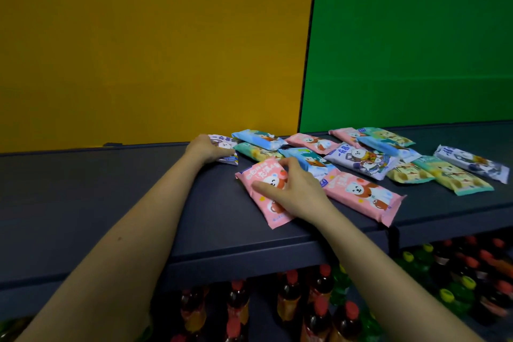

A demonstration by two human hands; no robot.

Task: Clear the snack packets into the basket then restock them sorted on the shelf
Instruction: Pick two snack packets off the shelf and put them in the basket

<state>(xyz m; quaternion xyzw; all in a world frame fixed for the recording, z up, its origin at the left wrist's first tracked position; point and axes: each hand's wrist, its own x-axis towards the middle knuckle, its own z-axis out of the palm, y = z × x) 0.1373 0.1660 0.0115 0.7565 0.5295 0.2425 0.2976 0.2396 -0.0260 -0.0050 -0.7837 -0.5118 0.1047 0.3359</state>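
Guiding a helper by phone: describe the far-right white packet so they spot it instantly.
Look at the dark shelf in front of the green wall panel. At the scatter's right end lies the white packet. It is farthest right, white with dark-blue print, beside mint-and-yellow packets.

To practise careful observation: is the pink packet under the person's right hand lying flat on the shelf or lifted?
Lying flat: the pink packet rests face up on the shelf, the right hand on top.
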